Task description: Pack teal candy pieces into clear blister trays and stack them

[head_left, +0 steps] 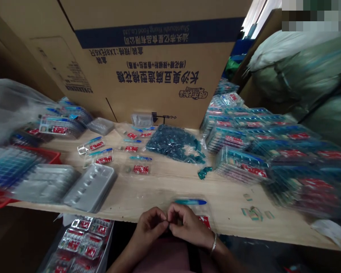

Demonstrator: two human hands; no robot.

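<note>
My left hand (pixel 151 224) and my right hand (pixel 185 226) meet at the table's front edge, thumbs and fingers pinched together at the tips. Whatever sits between the fingertips is too small and dark to make out. Just behind my right hand lies a clear tray (pixel 210 209), partly covered by it, with a blue-tipped pen (pixel 191 201) and a red-and-white piece (pixel 205 220) in it. Farther back, a clear bag of dark teal pieces (pixel 170 142) lies spilling toward the right, and a small teal clump (pixel 204 173) rests beside it.
Stacked filled trays (pixel 241 165) crowd the right side. On the left are empty clear trays (pixel 92 185) and a red basket (pixel 52 156) of pens. Several filled trays (pixel 140 167) lie mid-table. A large carton (pixel 159 91) stands behind. Packed trays (pixel 88 242) sit below the table's edge.
</note>
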